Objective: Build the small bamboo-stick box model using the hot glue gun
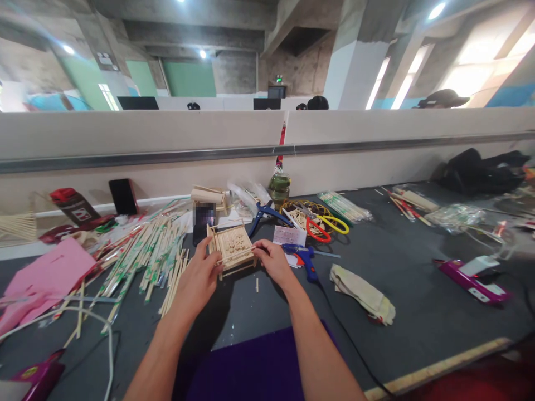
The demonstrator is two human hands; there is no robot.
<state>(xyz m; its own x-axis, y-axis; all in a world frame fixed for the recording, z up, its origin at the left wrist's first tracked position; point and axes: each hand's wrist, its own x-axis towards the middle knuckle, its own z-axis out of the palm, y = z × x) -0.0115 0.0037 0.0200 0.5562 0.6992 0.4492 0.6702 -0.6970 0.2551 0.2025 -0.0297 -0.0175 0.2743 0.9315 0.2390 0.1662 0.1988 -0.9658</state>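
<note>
Both hands hold one small thing made of thin wooden sticks, a little stick frame (233,249) that looks like a tiny crate. It sits just above the dark table (418,301), in the middle, close to the person.

The left hand (199,277) is partly curled. Its fingers touch the left side of the stick frame, and one finger points up along the near corner. The right hand (272,260) is curled too. Its fingertips pinch the right edge of the frame, next to a thin stick that pokes out there.

Just right of the right hand lies a blue glue gun (304,259) with a black cord. A folded cloth (363,294) lies farther right. Behind the frame are blue pliers (264,215), scissors with red and yellow handles (325,225) and a green jar (279,189). A big heap of chopsticks (142,253), some in paper sleeves, spreads out to the left of the left hand. Pink paper (54,273) lies at the far left. A black phone (123,196) leans on the low wall at the back. A purple mat (251,367) lies between the two arms, near the table edge.
</note>
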